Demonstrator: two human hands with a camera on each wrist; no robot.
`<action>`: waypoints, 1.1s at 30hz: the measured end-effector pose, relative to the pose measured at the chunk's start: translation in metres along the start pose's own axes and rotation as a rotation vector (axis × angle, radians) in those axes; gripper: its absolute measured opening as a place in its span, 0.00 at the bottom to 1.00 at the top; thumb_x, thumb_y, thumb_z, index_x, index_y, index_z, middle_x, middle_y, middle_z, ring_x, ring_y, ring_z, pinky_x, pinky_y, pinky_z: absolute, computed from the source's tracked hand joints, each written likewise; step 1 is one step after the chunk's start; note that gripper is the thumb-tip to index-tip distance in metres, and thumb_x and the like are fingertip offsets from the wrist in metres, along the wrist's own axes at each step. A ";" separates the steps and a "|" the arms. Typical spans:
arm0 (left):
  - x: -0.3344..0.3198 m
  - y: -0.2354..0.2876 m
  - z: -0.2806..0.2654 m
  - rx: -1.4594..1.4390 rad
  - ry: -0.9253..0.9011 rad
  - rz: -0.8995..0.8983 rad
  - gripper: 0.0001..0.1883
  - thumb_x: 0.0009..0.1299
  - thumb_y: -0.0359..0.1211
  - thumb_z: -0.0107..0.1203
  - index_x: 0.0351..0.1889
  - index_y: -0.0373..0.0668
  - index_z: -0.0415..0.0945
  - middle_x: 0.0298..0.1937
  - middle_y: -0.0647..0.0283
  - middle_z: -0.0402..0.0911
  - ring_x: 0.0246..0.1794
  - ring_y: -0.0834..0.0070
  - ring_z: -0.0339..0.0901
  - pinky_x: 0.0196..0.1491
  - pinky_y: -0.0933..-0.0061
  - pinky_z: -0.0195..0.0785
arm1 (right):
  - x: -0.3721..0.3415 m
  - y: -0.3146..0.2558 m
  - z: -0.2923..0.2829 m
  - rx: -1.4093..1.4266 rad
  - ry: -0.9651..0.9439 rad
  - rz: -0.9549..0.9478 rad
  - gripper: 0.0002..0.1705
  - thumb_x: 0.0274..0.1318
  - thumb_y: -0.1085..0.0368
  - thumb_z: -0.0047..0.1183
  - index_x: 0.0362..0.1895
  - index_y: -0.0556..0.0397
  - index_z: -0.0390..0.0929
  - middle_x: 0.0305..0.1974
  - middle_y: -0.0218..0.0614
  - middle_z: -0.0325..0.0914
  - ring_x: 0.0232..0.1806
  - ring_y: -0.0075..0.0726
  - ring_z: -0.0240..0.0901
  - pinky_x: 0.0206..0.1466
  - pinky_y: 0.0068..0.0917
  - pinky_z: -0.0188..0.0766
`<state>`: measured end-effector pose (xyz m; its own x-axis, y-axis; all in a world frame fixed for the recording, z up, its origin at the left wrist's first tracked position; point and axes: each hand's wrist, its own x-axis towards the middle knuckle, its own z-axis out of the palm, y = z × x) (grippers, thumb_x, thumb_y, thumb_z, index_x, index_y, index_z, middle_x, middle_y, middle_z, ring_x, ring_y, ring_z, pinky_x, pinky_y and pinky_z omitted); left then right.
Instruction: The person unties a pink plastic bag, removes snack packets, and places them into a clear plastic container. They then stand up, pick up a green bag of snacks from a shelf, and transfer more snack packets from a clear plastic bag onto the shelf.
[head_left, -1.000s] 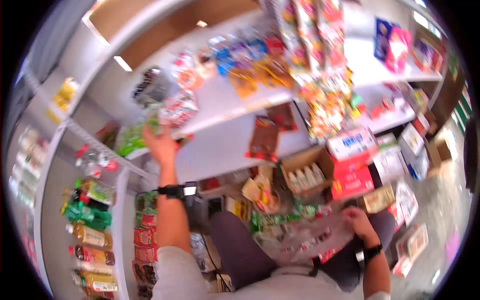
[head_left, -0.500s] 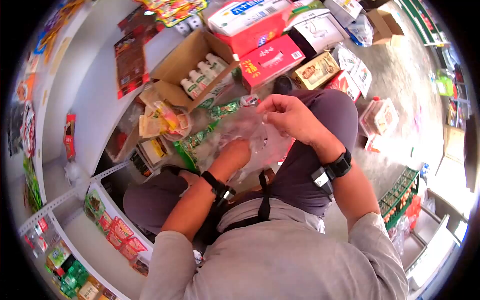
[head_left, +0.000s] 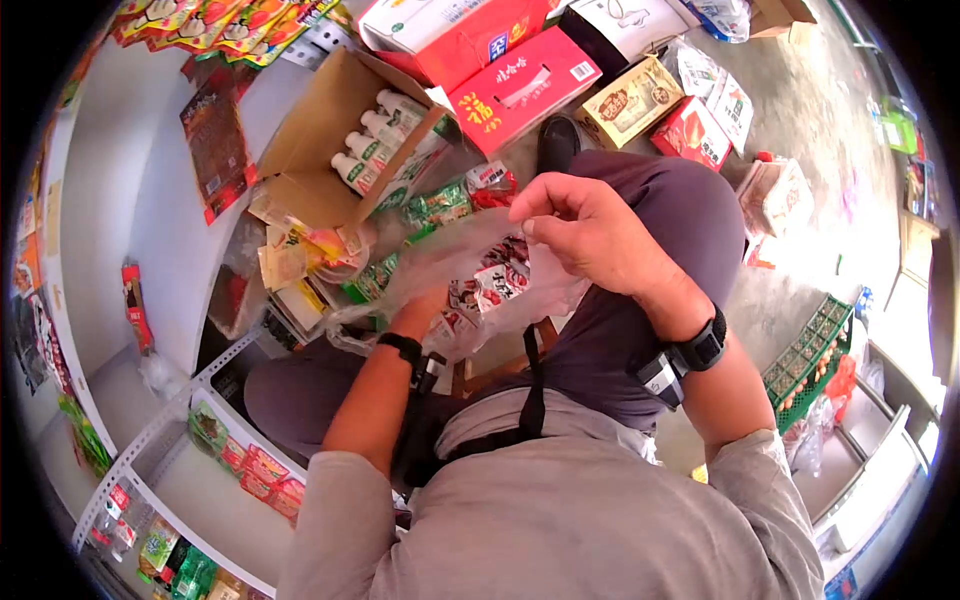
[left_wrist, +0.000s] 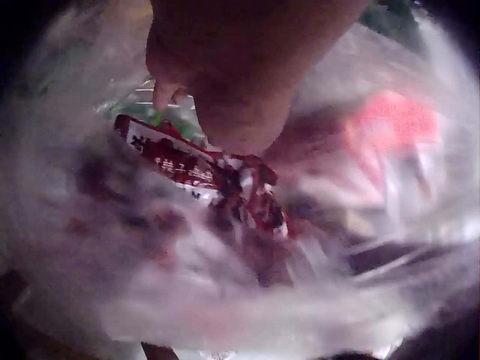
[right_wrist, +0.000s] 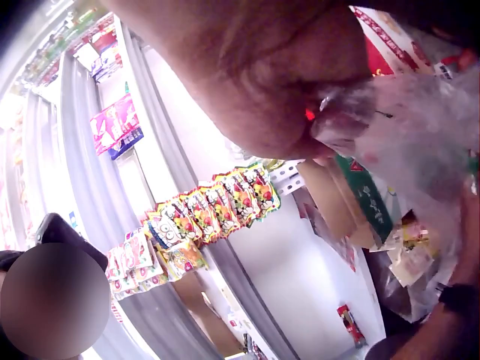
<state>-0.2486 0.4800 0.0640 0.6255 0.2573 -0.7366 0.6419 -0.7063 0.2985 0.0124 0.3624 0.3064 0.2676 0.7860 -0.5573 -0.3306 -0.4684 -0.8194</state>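
My right hand [head_left: 590, 235] pinches the rim of a clear plastic bag [head_left: 440, 255] between thumb and forefinger, over my lap. My left hand [head_left: 428, 303] reaches down into the bag, its fingers mostly hidden in the head view. Inside lie several small red-and-white snack packets [head_left: 502, 287]. In the left wrist view, the left hand [left_wrist: 232, 75] is right at a dark red packet [left_wrist: 176, 161] with white lettering; I cannot tell whether the fingers grip it. Green snack packs [head_left: 438, 205] lie just beyond the bag.
An open carton [head_left: 300, 150] of white bottles stands ahead, with red boxes [head_left: 525, 88] beside it. Shelves [head_left: 150, 200] rise on the left. A plastic tub [head_left: 345, 255] of small packets is near the left forearm. A green crate [head_left: 810, 360] of eggs stands on the right.
The left hand has come down from the shelf at the left into the bag. The right hand has gone from resting near the knee to pinching the bag's rim. The head view has turned downward.
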 end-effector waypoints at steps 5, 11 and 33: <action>0.007 0.001 0.007 -0.216 0.351 0.128 0.30 0.69 0.48 0.62 0.67 0.46 0.75 0.66 0.55 0.78 0.68 0.54 0.71 0.72 0.55 0.59 | 0.005 0.003 0.007 0.030 -0.026 -0.032 0.08 0.59 0.75 0.53 0.42 0.59 0.80 0.29 0.24 0.75 0.32 0.17 0.69 0.36 0.21 0.69; -0.003 0.029 0.037 -0.239 0.322 -0.073 0.48 0.55 0.46 0.73 0.75 0.46 0.64 0.71 0.48 0.70 0.72 0.49 0.65 0.73 0.52 0.59 | 0.010 0.008 0.011 -0.054 -0.033 -0.084 0.08 0.58 0.75 0.53 0.42 0.59 0.80 0.30 0.25 0.76 0.33 0.19 0.71 0.38 0.22 0.71; -0.305 -0.015 -0.178 -0.922 0.374 0.295 0.27 0.66 0.25 0.64 0.64 0.46 0.73 0.49 0.63 0.82 0.45 0.70 0.81 0.49 0.66 0.77 | 0.025 0.031 0.041 -0.235 0.002 -0.208 0.08 0.60 0.76 0.48 0.39 0.56 0.80 0.27 0.24 0.76 0.26 0.19 0.69 0.28 0.21 0.67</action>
<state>-0.3699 0.5296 0.3920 0.8096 0.4557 -0.3698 0.4322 -0.0365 0.9011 -0.0287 0.3842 0.2728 0.3092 0.8743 -0.3741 -0.0501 -0.3779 -0.9245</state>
